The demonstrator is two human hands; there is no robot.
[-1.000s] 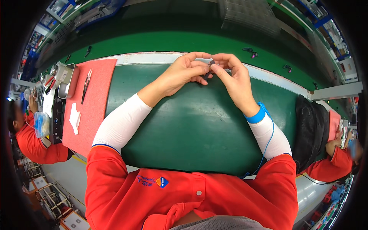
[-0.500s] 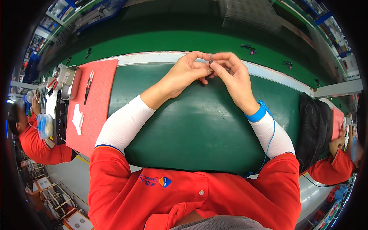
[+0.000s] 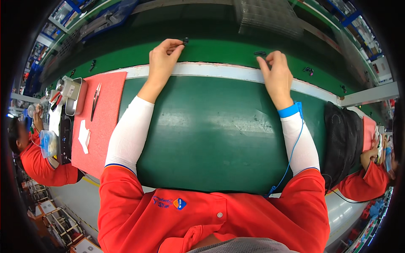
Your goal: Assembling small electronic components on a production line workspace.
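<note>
Grip of the left hand (image 3: 163,55) is drawn nearly together at a small dark part (image 3: 186,41) on or just above the green strip (image 3: 219,52) (whether it is clamped or let go cannot be told), so the part's passage beyond the pale rail (image 3: 219,71) is judged done, its release unconfirmed. The grip of the right hand (image 3: 278,78) is parted, thumb and forefinger being spread near another dark part (image 3: 260,53), contact with which cannot be made out. Nearer the body, the worktop (image 3: 219,135) is flanked by a pink mat (image 3: 103,122), where tweezers (image 3: 95,101) are laid, and, at right, by black fabric (image 3: 344,143).
</note>
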